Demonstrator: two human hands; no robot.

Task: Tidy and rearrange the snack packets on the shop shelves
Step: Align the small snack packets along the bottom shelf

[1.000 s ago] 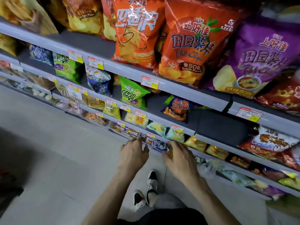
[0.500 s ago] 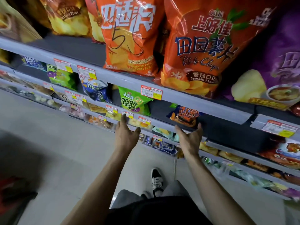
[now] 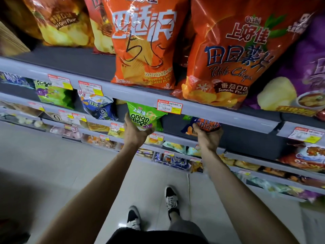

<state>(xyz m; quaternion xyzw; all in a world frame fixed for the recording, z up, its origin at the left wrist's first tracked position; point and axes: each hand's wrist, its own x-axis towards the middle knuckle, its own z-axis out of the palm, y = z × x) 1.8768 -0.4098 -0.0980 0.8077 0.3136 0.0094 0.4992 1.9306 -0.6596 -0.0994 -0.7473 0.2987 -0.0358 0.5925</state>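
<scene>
While my shoes (image 3: 171, 199) stand on the pale floor (image 3: 61, 164), both arms stretch to the middle shelf (image 3: 177, 139). My left hand (image 3: 135, 133) curls round the bottom of the onion rings bag (image 3: 146, 117) at that shelf's front edge; my right hand (image 3: 209, 140) grips an orange packet (image 3: 208, 125) further right along the same edge. Beyond, big chip bags (image 3: 144, 41) stand on the upper shelf (image 3: 105, 88)
</scene>
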